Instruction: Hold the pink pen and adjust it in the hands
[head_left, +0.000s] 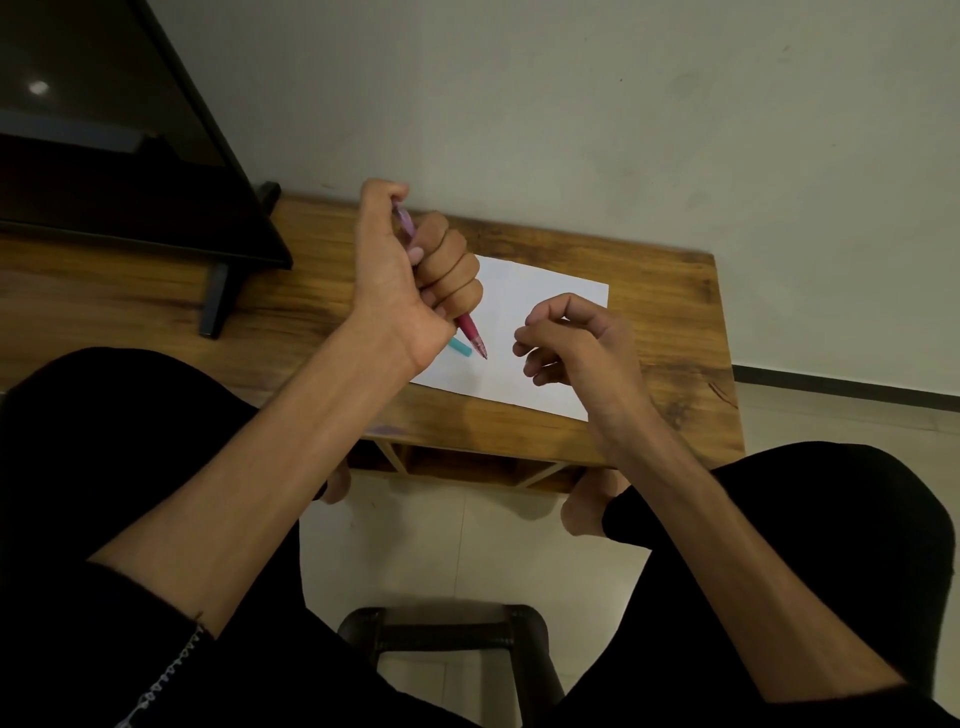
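One dark stool (447, 631) sits nearest, between two black-clad knees. Up on the wooden table (670, 332), the right hand (576, 345) hovers over one white sheet of paper (524, 332), fingers loosely curled, holding nothing. The left hand (415, 270) fists one pink pen (470, 332), tip pointing down at the sheet. One teal cap (461, 347) lies beside it. Farther left, one dark screen (119, 130).

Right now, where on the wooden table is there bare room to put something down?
Bare wood lies between the sheet of paper and the table right edge, and between the TV stand foot and the left hand. Crowded: the paper, under both hands.
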